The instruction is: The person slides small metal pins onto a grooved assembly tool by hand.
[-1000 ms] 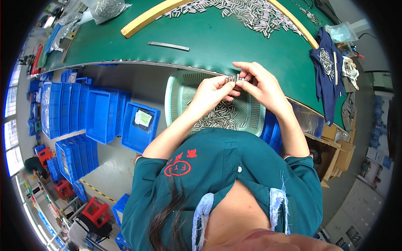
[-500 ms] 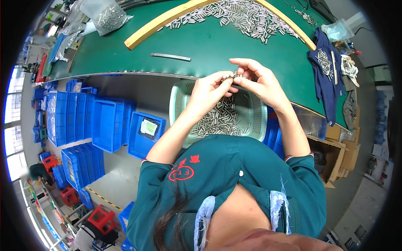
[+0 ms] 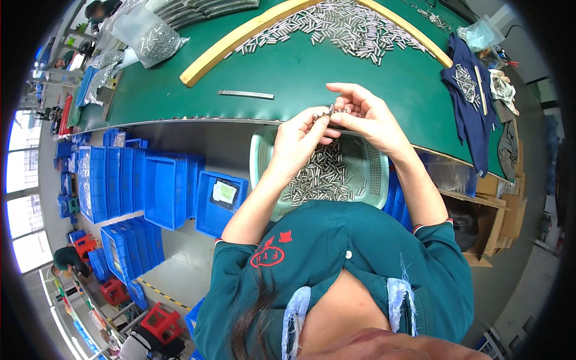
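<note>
My left hand [image 3: 305,135] and my right hand [image 3: 367,117] meet above the near edge of the green table. Between their fingertips are several small metal pins [image 3: 329,112], short shiny cylinders. My left fingers are closed around some of them, and my right thumb and fingers pinch at the same cluster. Right below is a pale green perforated basket [image 3: 379,174] on my lap side, holding a heap of loose metal pins [image 3: 324,177]. Part of the heap is hidden by my left hand and wrist.
A wooden bar frame [image 3: 222,53] borders a large spread of pins [image 3: 348,33] on the table [image 3: 156,84]. Nearer lies a flat metal strip [image 3: 246,95]. Blue cloth [image 3: 465,114] with pins lies right, a bag of pins [image 3: 153,39] far left. Blue crates [image 3: 165,192] stack at left.
The view has shifted slightly, so table and crates sit a little differently. Both hands stay together at the pins, with small finger movements; one pin now stands upright between the fingertips.
</note>
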A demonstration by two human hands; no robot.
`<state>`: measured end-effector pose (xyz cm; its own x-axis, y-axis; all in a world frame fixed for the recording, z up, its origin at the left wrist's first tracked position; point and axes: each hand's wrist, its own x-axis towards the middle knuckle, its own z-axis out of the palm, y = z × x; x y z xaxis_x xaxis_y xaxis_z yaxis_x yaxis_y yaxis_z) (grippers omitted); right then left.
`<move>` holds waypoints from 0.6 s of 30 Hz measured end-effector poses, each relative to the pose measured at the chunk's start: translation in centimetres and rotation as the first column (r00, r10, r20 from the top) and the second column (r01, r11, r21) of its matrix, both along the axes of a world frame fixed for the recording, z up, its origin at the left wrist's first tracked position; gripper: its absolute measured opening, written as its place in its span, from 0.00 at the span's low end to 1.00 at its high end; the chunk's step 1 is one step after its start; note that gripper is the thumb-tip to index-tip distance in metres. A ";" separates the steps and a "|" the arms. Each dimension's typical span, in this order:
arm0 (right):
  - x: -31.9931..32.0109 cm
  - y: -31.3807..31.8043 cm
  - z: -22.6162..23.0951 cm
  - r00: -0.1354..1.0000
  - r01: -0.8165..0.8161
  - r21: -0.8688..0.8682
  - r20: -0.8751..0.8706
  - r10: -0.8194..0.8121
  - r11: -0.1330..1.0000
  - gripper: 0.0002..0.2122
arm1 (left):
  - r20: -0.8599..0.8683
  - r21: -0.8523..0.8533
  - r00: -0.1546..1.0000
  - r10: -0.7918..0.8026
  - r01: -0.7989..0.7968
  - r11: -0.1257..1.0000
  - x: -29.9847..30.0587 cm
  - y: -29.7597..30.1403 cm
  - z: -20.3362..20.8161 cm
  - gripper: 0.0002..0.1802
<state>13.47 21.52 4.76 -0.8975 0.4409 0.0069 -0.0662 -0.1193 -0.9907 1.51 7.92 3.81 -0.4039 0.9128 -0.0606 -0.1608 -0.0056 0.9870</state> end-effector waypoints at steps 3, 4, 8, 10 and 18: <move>0.0 -0.3 0.0 1.000 0.026 0.006 0.001 -0.026 1.000 0.22 | 0.015 -0.019 1.000 0.020 -0.020 1.000 0.0 -0.2 0.2 0.14; 0.1 -0.5 0.0 0.999 0.032 0.003 -0.007 -0.032 0.999 0.22 | -0.005 -0.017 1.000 0.024 -0.024 1.000 -0.1 -0.2 0.3 0.14; 0.1 -0.5 -0.1 0.999 0.041 0.019 -0.030 -0.040 0.999 0.22 | -0.040 -0.010 0.999 0.029 -0.029 1.000 0.0 -0.3 0.5 0.14; 0.1 -0.5 -0.1 0.999 0.042 0.014 -0.028 -0.041 0.999 0.22 | -0.030 -0.008 0.999 0.021 -0.021 1.000 0.0 -0.3 0.6 0.14; 0.0 0.0 -0.2 1.000 0.012 0.014 0.001 -0.012 1.000 0.20 | -0.003 -0.058 1.000 0.009 -0.009 0.998 -0.5 0.2 0.4 0.14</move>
